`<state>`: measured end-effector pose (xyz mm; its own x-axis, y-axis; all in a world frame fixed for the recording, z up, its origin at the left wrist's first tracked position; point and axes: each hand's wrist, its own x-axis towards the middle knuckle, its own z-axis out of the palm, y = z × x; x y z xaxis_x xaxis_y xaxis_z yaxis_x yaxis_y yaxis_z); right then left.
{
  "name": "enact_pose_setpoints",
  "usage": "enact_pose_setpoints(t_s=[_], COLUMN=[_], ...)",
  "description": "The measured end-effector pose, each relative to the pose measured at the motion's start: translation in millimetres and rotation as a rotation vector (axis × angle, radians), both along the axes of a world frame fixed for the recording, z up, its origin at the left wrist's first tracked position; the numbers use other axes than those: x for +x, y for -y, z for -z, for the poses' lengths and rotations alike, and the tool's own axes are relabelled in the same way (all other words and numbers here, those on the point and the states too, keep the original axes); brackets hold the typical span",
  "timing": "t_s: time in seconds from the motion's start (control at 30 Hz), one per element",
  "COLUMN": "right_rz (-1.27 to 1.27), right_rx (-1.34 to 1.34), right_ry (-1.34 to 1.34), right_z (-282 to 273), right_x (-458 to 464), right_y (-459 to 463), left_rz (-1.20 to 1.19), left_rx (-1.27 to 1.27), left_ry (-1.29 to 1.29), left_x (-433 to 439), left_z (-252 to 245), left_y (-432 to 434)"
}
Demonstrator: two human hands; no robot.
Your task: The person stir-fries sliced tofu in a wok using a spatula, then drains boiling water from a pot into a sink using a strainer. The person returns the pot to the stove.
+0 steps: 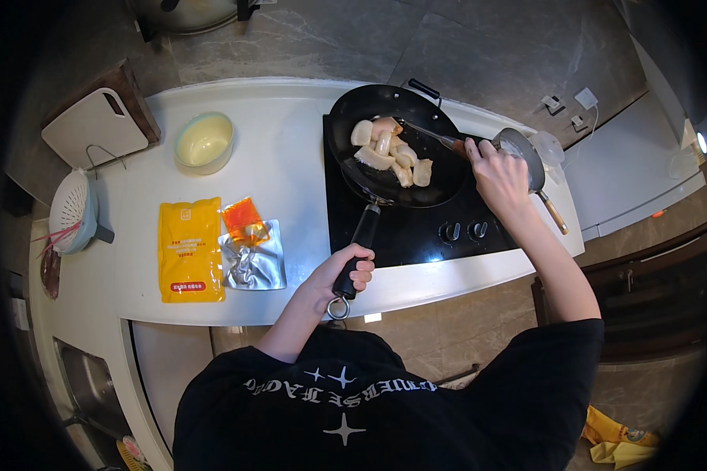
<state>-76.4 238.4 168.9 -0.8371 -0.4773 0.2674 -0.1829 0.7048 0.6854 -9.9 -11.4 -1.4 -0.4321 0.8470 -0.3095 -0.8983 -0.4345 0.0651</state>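
Observation:
A black wok (353,100) sits on the black cooktop (389,241), its near side towards me. My left hand (353,268) is closed around its black handle (365,228). Several pale chunks of what looks like meat or fish (377,158) lie together in the middle of the wok. My right hand (501,171) grips the wooden handle of a metal spatula (427,130), whose shaft reaches over the wok's right side towards the chunks. The tip of the spatula is hard to make out beside them.
Right of the wok stands a small saucepan (535,159) with a wooden handle. On the white counter (283,165) are a bowl (205,144), a yellow pouch (190,253), an orange sachet (245,219) and a silver packet (253,265). A colander (68,200) and a cutting board (94,129) stand at left.

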Motion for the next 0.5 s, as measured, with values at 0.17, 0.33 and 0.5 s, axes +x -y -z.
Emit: enact_pose_setpoints(t_s=[0.17,0.33,0.5], right_rz=[-0.096,0.003,0.174], right_rx=[0.151,0.133,0.073], right_ry=[-0.001,0.038,0.148], right_z=[-18.9,-41.2,-108.4], right_x=[11.4,26.7,51.5], right_y=[-4.7,-2.9,5.7], left_rz=[-0.013,0.016,0.007], left_rx=[-0.002,0.044,0.010], left_ry=[0.000,0.007,0.013], left_x=[1.8,-2.5,-0.1], left_z=[-2.4,8.5,0.7], left_y=[1.2,-1.1,2.2])
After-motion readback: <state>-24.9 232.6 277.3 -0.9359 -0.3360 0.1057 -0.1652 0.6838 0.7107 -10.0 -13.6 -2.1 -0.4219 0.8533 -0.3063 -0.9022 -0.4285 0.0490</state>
